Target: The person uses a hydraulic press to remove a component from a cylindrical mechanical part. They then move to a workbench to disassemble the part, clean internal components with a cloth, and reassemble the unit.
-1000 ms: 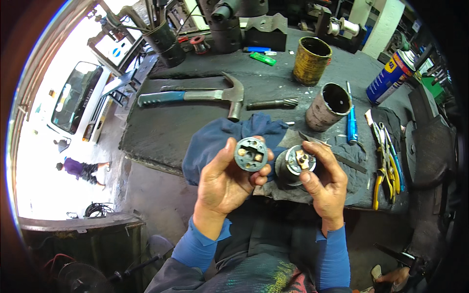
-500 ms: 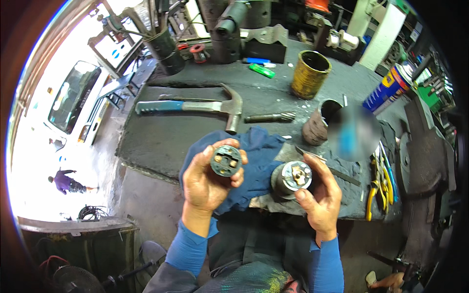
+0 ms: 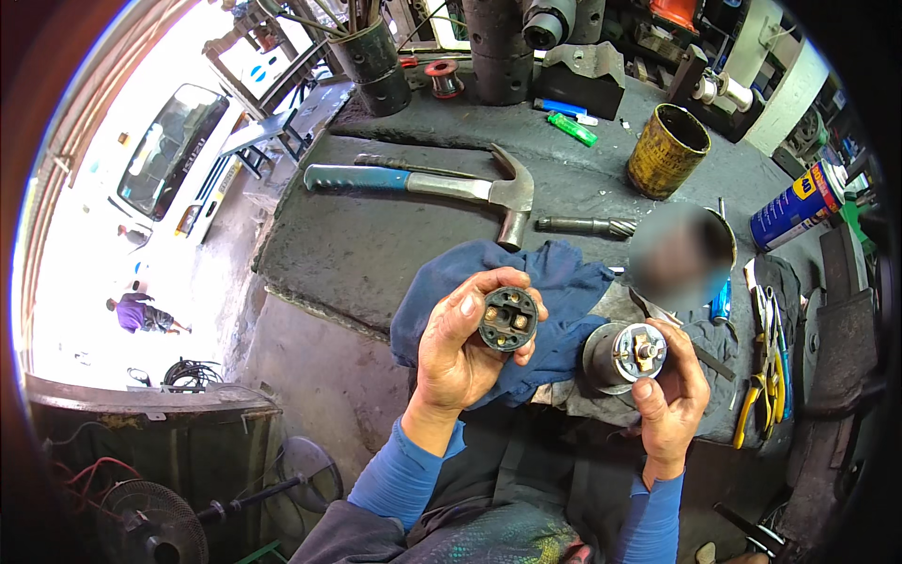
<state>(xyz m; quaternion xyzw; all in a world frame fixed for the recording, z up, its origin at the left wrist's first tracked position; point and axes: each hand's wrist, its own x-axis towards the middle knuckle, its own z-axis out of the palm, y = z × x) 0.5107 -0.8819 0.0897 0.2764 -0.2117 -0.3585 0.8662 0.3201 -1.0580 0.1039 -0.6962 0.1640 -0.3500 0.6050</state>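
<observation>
My left hand [image 3: 453, 352] is closed around a round black cap [image 3: 490, 329], its face turned up and showing brass-coloured contacts in square recesses. To the right, my right hand [image 3: 678, 399] grips a short dark metal cylinder [image 3: 606, 355] by its side. A coppery contact piece and a central pin show on the cylinder's pale round end. The two parts are held apart. Under and behind my hands lies a crumpled blue cloth [image 3: 564, 277], with a grey cloth next to the cylinder.
Beyond the cloth lie a claw hammer [image 3: 451, 188] and a fluted cutter [image 3: 583, 226]. A yellow can [image 3: 669, 150] and a blue spray can [image 3: 799, 202] stand at the right, with pliers [image 3: 772, 376] nearer. A fan [image 3: 150, 522] is at lower left.
The whole scene has shifted right in the picture as the view turned. Both hands keep their holds, with the cap and cylinder about as far apart as before.
</observation>
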